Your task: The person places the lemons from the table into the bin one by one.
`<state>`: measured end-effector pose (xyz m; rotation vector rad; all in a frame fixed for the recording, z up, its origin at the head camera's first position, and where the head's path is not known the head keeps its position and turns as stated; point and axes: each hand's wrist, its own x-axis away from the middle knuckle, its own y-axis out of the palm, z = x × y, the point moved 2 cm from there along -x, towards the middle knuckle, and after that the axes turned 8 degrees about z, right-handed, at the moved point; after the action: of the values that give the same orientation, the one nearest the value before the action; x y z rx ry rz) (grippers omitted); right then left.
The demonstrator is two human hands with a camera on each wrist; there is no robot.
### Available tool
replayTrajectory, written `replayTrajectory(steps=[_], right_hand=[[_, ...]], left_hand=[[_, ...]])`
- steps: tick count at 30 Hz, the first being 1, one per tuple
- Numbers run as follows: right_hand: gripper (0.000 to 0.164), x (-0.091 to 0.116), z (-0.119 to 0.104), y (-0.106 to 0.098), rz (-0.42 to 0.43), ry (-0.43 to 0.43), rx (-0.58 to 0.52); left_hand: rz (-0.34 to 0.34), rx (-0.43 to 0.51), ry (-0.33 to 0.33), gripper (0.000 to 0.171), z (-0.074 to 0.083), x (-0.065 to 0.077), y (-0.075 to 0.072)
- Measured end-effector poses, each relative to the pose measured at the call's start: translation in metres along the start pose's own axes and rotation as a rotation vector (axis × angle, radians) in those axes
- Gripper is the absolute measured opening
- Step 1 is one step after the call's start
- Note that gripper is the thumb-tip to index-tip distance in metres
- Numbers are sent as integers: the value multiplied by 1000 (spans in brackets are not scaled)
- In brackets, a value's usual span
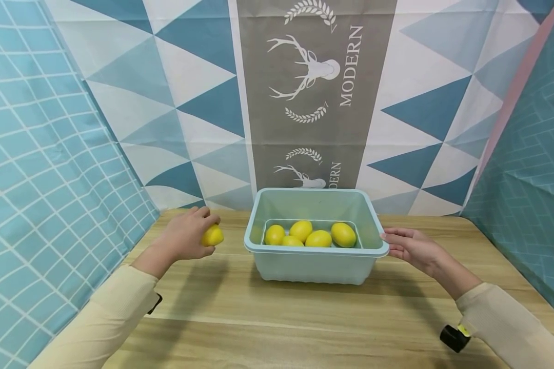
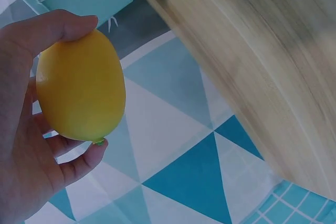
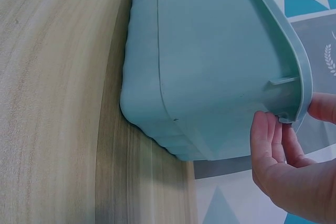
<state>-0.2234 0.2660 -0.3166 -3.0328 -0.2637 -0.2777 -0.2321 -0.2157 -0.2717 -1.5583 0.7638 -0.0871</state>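
A yellow lemon (image 2: 81, 85) with a small green tip is in my left hand (image 1: 190, 234), thumb on one side and fingers curled round the other. In the head view that hand is above the table, left of a light blue plastic bin (image 1: 314, 264) and apart from it. Several lemons (image 1: 318, 239) lie on the bin's floor. My right hand (image 1: 415, 248) grips the bin's right rim; in the right wrist view the thumb (image 3: 323, 106) is on the outer edge and the fingertips are tucked under the lip.
The bin stands on a wooden table (image 1: 268, 323) near its back edge. Behind hangs a patterned cloth (image 1: 203, 102) with triangles and deer heads. Blue tiled-pattern cloth (image 1: 41, 154) borders the left side, and a teal cloth (image 1: 526, 195) borders the right.
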Motion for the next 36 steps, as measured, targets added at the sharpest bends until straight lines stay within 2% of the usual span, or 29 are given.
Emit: replayTrajectory(steps=[8,13,20,23,36], right_hand=[[31,0,2,0,1,1,0],[33,0,2,1,3,2,0],[57,-3,3,-1,-10,-31,26],[63,-3,4,-1,-13,-37,35],[62,-3,2,0,-22,-46,41]], left_hand=[[-7,-15,15,45,7,-2,-3],[11,-13,23,45,11,-3,-6],[54,-39,40,47,17,-8,-11],[70,-36,51,49,21,-11,-14],[115,-53,78,47,32,-21,-21]])
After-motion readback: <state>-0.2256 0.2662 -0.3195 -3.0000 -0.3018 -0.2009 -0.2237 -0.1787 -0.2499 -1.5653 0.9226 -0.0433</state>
